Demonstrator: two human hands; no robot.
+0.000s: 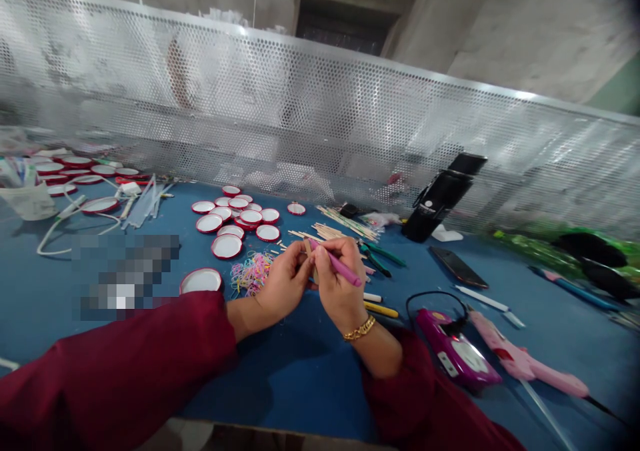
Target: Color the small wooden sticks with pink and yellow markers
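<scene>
My right hand (341, 294) is closed around a purple marker (345, 271), whose end points down to the right. Close against it, my left hand (280, 287) pinches a flat wooden stick (309, 246); the fingers hide most of it. Whether the marker's tip touches the stick, I cannot tell. Beside my left hand lies a pile of colourful small rubber bands (249, 274). Beyond both hands are loose wooden sticks (327, 231) and green-handled pliers (383, 254). A yellow pen (381, 309) rests just right of my right wrist.
Red-rimmed white jar lids (227, 245) lie in a group behind my left hand. To the right are a purple device (453, 351), a pink glue gun (525, 361), a phone (457, 267) and a black bottle (440, 197). A perforated metal panel (320, 111) borders the blue table (300, 384).
</scene>
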